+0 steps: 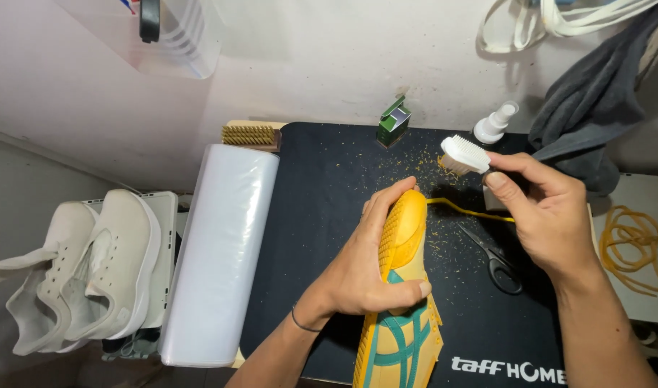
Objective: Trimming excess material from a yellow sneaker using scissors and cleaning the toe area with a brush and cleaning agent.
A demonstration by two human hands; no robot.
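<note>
- Left hand (368, 269) grips the yellow shoe (404, 302) at lower centre, on the dark table mat (322, 194).
- Right hand (548, 215) clasps a white brush (464, 154) at upper right, just above the shoe's toe.
- Scissors (496, 259) lie beside the shoe.

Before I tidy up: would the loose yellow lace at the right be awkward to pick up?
The lace probably goes floppy when lifted: it lies in slack loops. Likely light, being thin cord. It may tangle, since the loops overlap.

A pair of white fabric sneakers (85, 269) sits left of a white plastic-wrapped roll (218, 251); black-handled steel scissors (496, 260) lie on the dark mat (322, 215).
</note>
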